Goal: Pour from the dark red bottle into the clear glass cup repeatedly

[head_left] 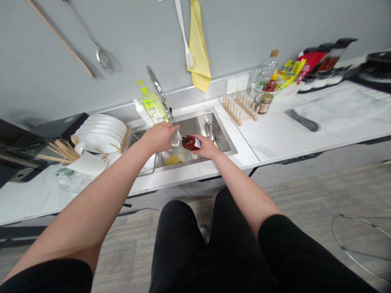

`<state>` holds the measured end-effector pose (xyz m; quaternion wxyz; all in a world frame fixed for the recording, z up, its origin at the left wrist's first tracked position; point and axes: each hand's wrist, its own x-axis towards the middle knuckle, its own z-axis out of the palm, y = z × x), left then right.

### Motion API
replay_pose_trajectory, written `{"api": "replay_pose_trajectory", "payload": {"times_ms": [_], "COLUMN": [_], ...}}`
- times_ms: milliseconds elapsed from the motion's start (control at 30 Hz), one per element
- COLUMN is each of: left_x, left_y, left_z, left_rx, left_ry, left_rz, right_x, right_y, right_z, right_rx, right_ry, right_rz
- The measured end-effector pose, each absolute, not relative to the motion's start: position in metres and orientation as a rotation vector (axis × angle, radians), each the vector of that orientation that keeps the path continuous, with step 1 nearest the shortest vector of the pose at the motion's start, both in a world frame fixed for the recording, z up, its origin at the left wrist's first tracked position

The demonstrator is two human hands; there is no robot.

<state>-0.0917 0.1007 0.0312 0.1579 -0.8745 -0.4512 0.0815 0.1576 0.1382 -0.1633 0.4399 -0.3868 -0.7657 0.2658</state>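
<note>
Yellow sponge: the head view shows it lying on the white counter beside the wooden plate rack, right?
No: the yellow sponge is not on the counter but inside the stainless steel sink, as the head view shows. The wooden plate rack does stand on the white counter.

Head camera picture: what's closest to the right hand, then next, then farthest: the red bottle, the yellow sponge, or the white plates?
1. Red bottle: held in the right hand, over the sink.
2. Yellow sponge: in the sink, to the left.
3. White plates: in a rack left of the sink.
</note>
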Motion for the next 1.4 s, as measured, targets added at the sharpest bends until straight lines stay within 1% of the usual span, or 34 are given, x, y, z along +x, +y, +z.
{"api": "replay_pose_trajectory", "payload": {"times_ms": [800,1400], "left_x": [-0.086,-0.078], "left_y": [0.1,0.101], "left_z": [0.036,0.045], "left_rx": [-2.5,-2.508], "left_ry": [-1.308,-1.216], "left_rz": [0.248,0.248], "right_x": [0.158,0.158], "right_y": [0.14,0.134], "right_z": [-0.165,-0.157], "right_rx": [-0.966,-0.906], "right_ry": [-1.884,-1.811], "right_rz": [0.669,0.786]}}
